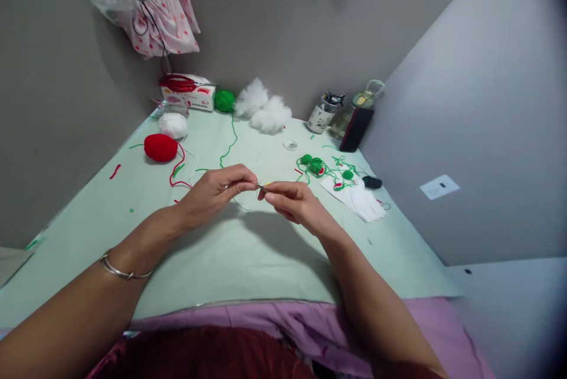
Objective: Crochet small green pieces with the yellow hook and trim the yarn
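Note:
Over the middle of the table, my two hands meet with the fingertips almost touching. My right hand is closed in a pinch around a thin metal crochet hook, whose tip points at the left fingers. A small bit of yellow shows beside it. My left hand is also pinched; whatever sits between its fingertips is too small and hidden to make out. Below it, a thin pale strand trails over the table. Green yarn from the green ball runs down behind my left hand.
A red yarn ball and a white yarn ball lie at left. White stuffing is at the back. Small green crocheted pieces, a white cloth, a pen jar, a bottle and a phone stand at right.

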Demonstrator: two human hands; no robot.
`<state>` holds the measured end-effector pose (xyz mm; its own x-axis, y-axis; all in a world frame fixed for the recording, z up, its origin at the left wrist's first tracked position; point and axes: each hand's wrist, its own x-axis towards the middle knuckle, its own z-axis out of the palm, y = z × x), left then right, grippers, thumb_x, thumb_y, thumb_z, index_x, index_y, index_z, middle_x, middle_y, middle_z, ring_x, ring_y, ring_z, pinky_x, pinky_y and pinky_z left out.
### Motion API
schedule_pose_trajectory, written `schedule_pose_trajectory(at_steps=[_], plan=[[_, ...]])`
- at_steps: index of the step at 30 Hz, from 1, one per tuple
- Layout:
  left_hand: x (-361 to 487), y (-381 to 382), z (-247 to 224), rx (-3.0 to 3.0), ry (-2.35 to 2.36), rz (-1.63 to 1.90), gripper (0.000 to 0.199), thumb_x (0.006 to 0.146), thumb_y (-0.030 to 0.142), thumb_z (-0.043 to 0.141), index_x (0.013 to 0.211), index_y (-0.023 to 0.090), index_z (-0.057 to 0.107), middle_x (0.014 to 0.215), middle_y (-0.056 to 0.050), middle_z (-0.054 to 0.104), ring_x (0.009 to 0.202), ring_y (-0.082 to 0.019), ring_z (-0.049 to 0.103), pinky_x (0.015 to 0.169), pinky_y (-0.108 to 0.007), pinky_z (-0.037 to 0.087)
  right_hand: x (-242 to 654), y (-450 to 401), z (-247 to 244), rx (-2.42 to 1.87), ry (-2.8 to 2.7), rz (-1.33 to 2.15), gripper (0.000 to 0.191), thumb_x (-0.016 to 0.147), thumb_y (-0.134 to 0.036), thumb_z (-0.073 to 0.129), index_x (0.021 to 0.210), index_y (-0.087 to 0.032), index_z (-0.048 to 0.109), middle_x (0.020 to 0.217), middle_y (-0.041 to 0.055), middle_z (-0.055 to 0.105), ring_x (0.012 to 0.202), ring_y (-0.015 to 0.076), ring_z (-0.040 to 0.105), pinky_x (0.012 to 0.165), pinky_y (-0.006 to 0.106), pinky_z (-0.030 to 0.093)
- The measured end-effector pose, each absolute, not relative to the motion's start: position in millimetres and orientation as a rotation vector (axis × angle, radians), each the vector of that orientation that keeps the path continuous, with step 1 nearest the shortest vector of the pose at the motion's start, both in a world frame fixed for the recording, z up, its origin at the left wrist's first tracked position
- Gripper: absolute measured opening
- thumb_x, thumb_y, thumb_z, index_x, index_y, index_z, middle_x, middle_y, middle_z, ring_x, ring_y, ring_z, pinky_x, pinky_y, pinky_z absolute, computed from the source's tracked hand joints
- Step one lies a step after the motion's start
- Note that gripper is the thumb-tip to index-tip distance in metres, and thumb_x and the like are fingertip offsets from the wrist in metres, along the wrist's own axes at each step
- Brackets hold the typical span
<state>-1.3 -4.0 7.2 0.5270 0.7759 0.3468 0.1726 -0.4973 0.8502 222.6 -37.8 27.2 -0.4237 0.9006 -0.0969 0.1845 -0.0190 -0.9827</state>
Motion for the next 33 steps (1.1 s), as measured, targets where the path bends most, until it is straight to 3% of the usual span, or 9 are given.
schedule_pose_trajectory(at_steps=[8, 15, 19, 25, 29, 33], plan=[[-1, -4, 6, 1.900, 0.845, 0.866, 0.025, 0.101, 0.040, 0.053, 0.094, 0.022, 0.069, 0.089, -0.001, 0.071, 0.087, -0.018, 0.065, 0.081, -0.029, 0.048, 217, -44, 24, -1.340, -2.046, 0.714, 0.027, 0.099, -0.040, 0.057, 0.094, -0.020, 0.073, 0.065, -0.0043, 0.052, 0.060, 0.0089, 0.037, 0.060, 0.025, 0.028], [-1, -4, 10, 1.725, 0.860, 0.926, 0.022, 0.099, 0.041, 0.058, 0.092, 0.021, 0.067, 0.086, -0.002, 0.072, 0.089, -0.018, 0.069, 0.086, -0.030, 0.052, 215, -42, 8, -1.356, -2.062, 0.214, 0.032, 0.099, -0.042, 0.057, 0.115, -0.017, 0.067, 0.075, 0.0006, 0.069, 0.059, 0.0108, 0.052, 0.061, 0.023, 0.036], [-1, -3, 10, 1.578, 0.805, 0.964, 0.022, 0.097, 0.041, 0.062, 0.091, 0.021, 0.067, 0.089, -0.002, 0.072, 0.091, -0.018, 0.070, 0.090, -0.031, 0.053, 215, -40, 2, -1.420, -2.072, -0.144, 0.035, 0.103, -0.044, 0.049, 0.120, -0.018, 0.065, 0.088, 0.0040, 0.074, 0.060, 0.0114, 0.058, 0.056, 0.025, 0.032], [2, -3, 8, 1.446, 0.775, 0.950, 0.023, 0.095, 0.042, 0.066, 0.089, 0.020, 0.069, 0.091, -0.001, 0.071, 0.089, -0.017, 0.071, 0.093, -0.033, 0.055, 211, -41, 2, -1.438, -2.131, -0.656, 0.036, 0.107, -0.043, 0.042, 0.114, -0.022, 0.071, 0.072, 0.0001, 0.068, 0.052, 0.0109, 0.049, 0.053, 0.030, 0.025], [5, -5, 7, 1.411, 0.781, 0.935, 0.024, 0.093, 0.043, 0.068, 0.087, 0.020, 0.068, 0.089, -0.001, 0.072, 0.087, -0.017, 0.072, 0.093, -0.034, 0.055, 208, -43, 4, -1.389, -2.117, -0.749, 0.035, 0.107, -0.042, 0.042, 0.110, -0.023, 0.072, 0.067, -0.0008, 0.064, 0.051, 0.0113, 0.045, 0.053, 0.032, 0.023], [4, -4, 6, 1.392, 0.784, 0.944, 0.024, 0.092, 0.043, 0.069, 0.088, 0.020, 0.069, 0.091, -0.002, 0.073, 0.089, -0.017, 0.073, 0.094, -0.034, 0.055, 207, -44, 6, -1.476, -2.123, -0.385, 0.039, 0.105, -0.047, 0.043, 0.115, -0.021, 0.070, 0.074, 0.0031, 0.066, 0.055, 0.0118, 0.044, 0.055, 0.032, 0.023]])
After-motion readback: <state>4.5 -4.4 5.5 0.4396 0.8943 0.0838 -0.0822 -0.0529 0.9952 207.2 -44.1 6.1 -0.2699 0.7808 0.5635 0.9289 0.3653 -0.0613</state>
